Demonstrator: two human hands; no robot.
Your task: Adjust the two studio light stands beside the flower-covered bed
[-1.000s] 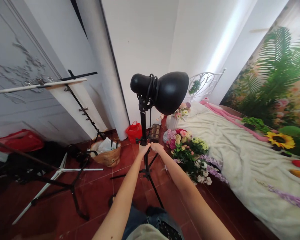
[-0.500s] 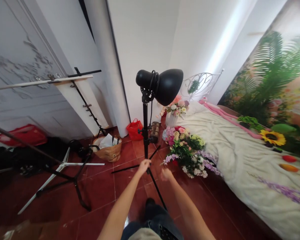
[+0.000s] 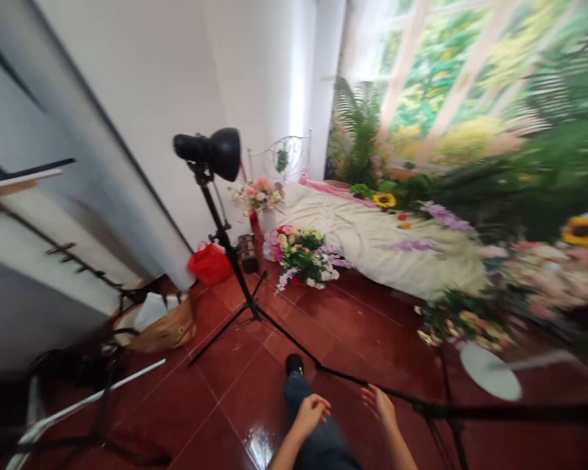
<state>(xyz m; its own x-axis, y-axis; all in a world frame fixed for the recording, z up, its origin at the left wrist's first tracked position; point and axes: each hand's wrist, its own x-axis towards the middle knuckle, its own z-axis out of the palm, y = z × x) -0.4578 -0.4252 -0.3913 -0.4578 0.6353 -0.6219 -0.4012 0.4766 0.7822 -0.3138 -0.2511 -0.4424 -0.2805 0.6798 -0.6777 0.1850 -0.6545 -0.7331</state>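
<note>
My left hand (image 3: 313,412) hangs over my leg with its fingers loosely curled and apart, touching nothing. To its right, my right hand (image 3: 379,403) is in the air with its fingers spread and nothing in it; a dark stand leg passes just beyond its fingertips. Farther off, a black lamp (image 3: 220,153) sits on top of a black tripod stand (image 3: 235,264), whose legs are splayed on the red tiled floor. Neither hand touches this stand.
A red bag (image 3: 210,263) and a woven basket (image 3: 169,326) are left of the stand. Flowers (image 3: 301,254) lie beside a cream-covered bed (image 3: 372,241). A dark pole (image 3: 509,411) crosses at the lower right, near a white disc (image 3: 490,371). White legs (image 3: 98,395) stand at left.
The view has swung right and the lamp stand is now farther away, at the left. My left hand has come off its pole. Both hands are lower and more open.
</note>
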